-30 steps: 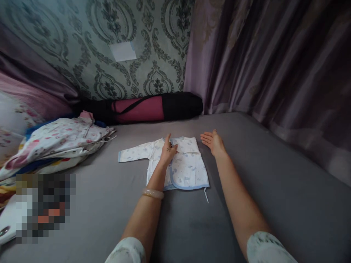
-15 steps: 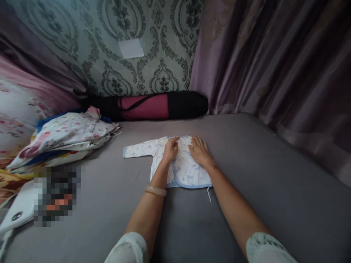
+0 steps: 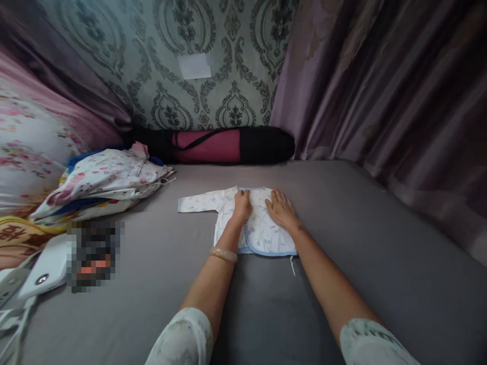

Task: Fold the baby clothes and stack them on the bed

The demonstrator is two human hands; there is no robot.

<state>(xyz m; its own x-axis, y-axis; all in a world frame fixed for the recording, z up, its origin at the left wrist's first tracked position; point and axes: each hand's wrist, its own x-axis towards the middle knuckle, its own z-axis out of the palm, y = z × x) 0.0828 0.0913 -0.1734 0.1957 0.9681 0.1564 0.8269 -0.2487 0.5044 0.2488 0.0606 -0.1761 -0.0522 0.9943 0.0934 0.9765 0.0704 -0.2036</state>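
Observation:
A small white baby shirt (image 3: 266, 235) with a pale print and light blue edging lies flat on the grey bed sheet (image 3: 160, 284). One long sleeve stretches to the left, while no sleeve shows on the right side. My left hand (image 3: 242, 205) is at the upper middle of the shirt, its fingers curled down onto the cloth by the neckline. On the right shoulder of the shirt, my right hand (image 3: 280, 208) rests flat with its fingers stretched out. A thin white tie hangs from the lower right hem.
Folded printed clothes (image 3: 106, 177) are piled at the left. Nearer me on that side lie a white power bank (image 3: 51, 266) with a cable and a pixelated object (image 3: 95, 258). A black and maroon long bag (image 3: 213, 146) lies along the wall, and curtains (image 3: 342, 81) hang at the right.
The view has turned slightly left, so everything sits further right. My left fingers have curled more onto the cloth near the neckline. The right hand stays flat on the shirt.

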